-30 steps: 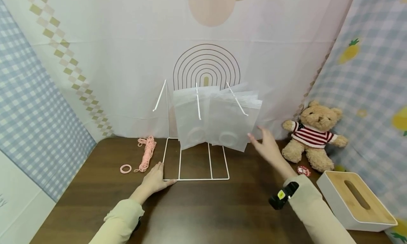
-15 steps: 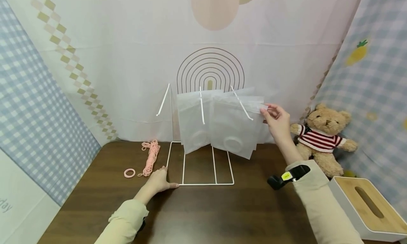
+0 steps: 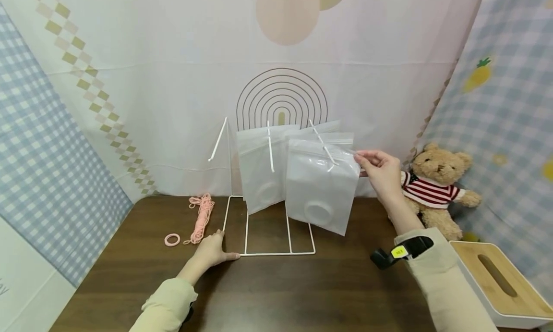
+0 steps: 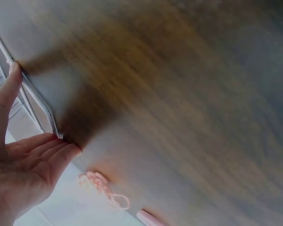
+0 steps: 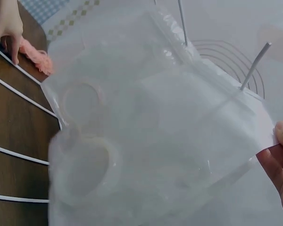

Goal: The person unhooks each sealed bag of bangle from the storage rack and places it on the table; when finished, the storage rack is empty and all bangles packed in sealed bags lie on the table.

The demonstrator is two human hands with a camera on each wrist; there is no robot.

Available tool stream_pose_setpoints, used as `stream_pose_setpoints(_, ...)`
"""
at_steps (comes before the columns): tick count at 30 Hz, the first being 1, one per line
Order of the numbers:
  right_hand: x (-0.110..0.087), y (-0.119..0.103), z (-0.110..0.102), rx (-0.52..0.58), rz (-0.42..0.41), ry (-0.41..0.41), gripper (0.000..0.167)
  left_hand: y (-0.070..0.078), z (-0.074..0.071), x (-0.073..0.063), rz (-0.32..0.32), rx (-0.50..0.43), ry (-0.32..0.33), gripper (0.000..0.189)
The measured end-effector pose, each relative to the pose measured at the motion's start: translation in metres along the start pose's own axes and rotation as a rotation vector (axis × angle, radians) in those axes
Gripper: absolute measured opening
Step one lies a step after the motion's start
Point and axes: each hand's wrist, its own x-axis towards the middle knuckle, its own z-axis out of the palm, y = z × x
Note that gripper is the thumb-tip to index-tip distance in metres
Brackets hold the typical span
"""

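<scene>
My right hand (image 3: 382, 173) pinches the top right corner of the frontmost translucent zip bag (image 3: 319, 188) between thumb and fingers. That bag hangs on the right prong (image 3: 323, 142) of a white wire rack (image 3: 278, 254), close to the prong's tip. A pale round shape shows through its lower part. More zip bags hang behind it and on the middle prong (image 3: 270, 147); the left prong (image 3: 218, 139) carries nothing. At the rack base's front left corner rests my left hand (image 3: 210, 252), fingers along the side bar and thumb against the front bar (image 4: 30, 89).
Left of the rack lie a bundle of pink cord (image 3: 202, 219) and a pink ring (image 3: 172, 239) on the brown wooden table (image 3: 276, 293). To the right sit a teddy bear (image 3: 438, 183) and a tissue box with a wooden lid (image 3: 501, 279). Patterned cloth (image 3: 186, 96) hangs behind.
My right hand has risen to the front bag's top corner and taken hold of it. The bag has come forward along the right prong, apart from those behind. My left hand stays at the corner.
</scene>
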Motion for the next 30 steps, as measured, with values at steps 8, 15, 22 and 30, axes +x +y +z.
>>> stream_pose_setpoints(8,-0.019,-0.008,-0.011,0.156,0.065,-0.045,0.010,-0.005,0.007,-0.008,-0.019,-0.004,0.015,0.092)
stream_pose_setpoints(15,-0.030,-0.017,-0.026,0.239,0.076,-0.103,0.011,-0.007,0.012,-0.006,-0.030,-0.007,0.031,0.090)
stream_pose_setpoints(22,-0.037,-0.027,-0.038,0.315,0.075,-0.136,0.014,-0.011,0.009,-0.006,-0.011,0.000,0.048,0.084)
stream_pose_setpoints(30,-0.039,-0.035,-0.041,0.410,0.021,-0.165,0.019,-0.010,0.008,-0.008,-0.022,-0.006,0.031,0.084)
